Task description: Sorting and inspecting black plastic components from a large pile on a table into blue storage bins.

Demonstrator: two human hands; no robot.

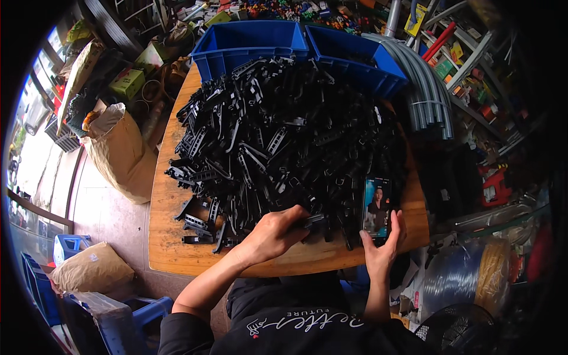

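A large heap of black plastic parts (254, 148), many of them long and slotted like clips or brackets, covers most of the wooden table (163, 236). At the heap's near edge, my left hand (275, 234) is closed, its fingers curled round a black plastic part (315, 219) that sticks out to the right. To the right, my right hand (383, 245) grips the lower end of a smartphone (377, 204), thumb on its left side and fingers along the right. The phone's screen is lit and shows a person. It rests against the heap's right side.
Two blue plastic bins (251, 41) (361, 59) stand at the table's far edge. Beyond the right edge hangs a bundle of grey tubes (423, 97). A brown paper sack (121, 157) is on the left floor, with a blue stool (151, 310) nearer me. Shelves of goods crowd the right.
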